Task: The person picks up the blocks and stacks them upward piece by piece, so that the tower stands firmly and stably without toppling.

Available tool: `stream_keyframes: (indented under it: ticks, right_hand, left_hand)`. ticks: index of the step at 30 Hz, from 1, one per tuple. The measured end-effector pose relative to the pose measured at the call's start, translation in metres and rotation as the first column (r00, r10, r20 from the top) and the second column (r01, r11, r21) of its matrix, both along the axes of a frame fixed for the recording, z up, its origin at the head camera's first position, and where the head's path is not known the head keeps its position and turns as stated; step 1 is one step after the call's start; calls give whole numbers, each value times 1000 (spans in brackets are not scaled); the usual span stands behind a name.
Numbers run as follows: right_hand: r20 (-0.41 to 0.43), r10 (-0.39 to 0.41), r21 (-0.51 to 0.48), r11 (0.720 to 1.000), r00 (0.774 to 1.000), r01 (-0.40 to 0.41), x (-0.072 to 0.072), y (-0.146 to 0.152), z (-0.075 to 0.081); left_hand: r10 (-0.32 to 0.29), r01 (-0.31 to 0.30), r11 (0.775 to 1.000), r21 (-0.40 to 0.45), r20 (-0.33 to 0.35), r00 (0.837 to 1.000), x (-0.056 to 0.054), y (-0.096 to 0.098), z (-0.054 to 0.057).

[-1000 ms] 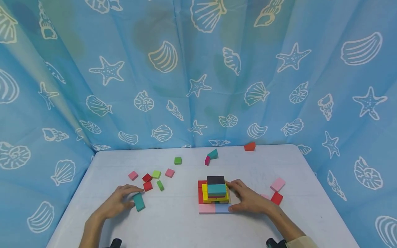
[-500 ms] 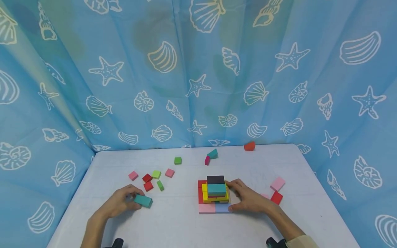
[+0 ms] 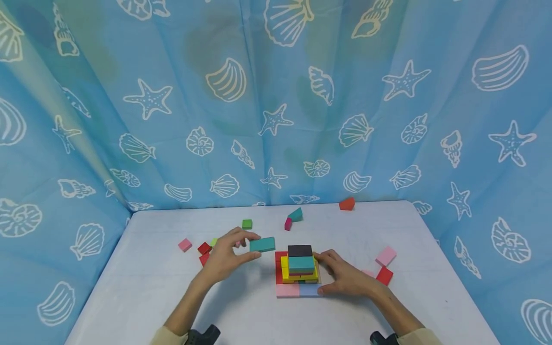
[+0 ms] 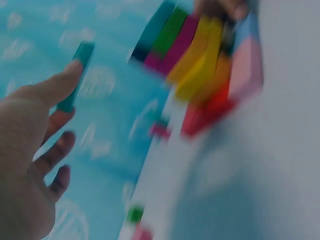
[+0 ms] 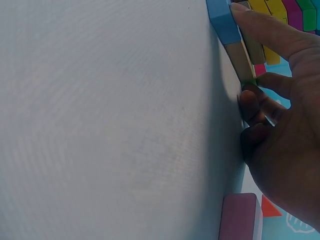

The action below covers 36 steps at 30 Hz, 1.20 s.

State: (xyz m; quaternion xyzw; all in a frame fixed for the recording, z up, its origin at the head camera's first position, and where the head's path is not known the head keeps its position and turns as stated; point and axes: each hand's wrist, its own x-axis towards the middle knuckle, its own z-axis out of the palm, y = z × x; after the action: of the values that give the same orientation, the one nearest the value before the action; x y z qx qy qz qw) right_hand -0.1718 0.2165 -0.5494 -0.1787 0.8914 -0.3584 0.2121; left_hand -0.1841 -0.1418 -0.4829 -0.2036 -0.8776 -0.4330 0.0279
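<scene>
In the head view my left hand [image 3: 226,255] pinches a teal block [image 3: 262,244] between thumb and fingers, raised left of the block tower [image 3: 285,272]. The left wrist view shows the thumb on the same teal block [image 4: 84,52], with the other fingers loosely bent. Pink, blue and red blocks form the tower's base, yellow ones lie above, and a teal and a black block [image 3: 299,250] top it. My right hand [image 3: 347,279] holds the base's right side, thumb at the blue block [image 5: 225,22] and fingers at the far end of a wooden block [image 5: 240,61].
Loose red, pink and green blocks lie left on the white table, partly behind my left hand. A teal block [image 3: 295,214], a magenta block [image 3: 288,224] and an orange block [image 3: 347,204] lie along the back. Pink [image 3: 385,256] and red [image 3: 385,275] blocks lie beyond my right wrist.
My left hand has picked up the teal block, turned it sideways and carried it right and upward toward the tower. The right hand stays at the tower's base.
</scene>
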Motion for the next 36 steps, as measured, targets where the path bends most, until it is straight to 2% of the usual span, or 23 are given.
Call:
stream_keyframes:
  ticks: [3, 6, 12, 21, 36]
  right_hand:
    - [-7, 11, -10, 1000, 1000, -12, 0, 1, -1]
    - [-12, 23, -22, 999, 1000, -24, -1, 1, -1]
    - [-23, 38, -25, 999, 999, -38, 1, 2, -1]
    - [-37, 50, -3, 999, 998, -51, 1, 3, -3]
    - [-56, 58, 4, 998, 997, -58, 1, 4, -3]
  left_hand:
    - [-25, 25, 999, 30, 6, 1000, -3, 31, 3]
    - [-59, 59, 998, 35, 13, 998, -5, 53, 2]
    - [-59, 59, 998, -14, 15, 998, -6, 76, -2]
    - [-38, 40, 998, -50, 36, 999, -4, 86, -10]
    - [-59, 59, 997, -48, 2, 998, -3, 89, -12]
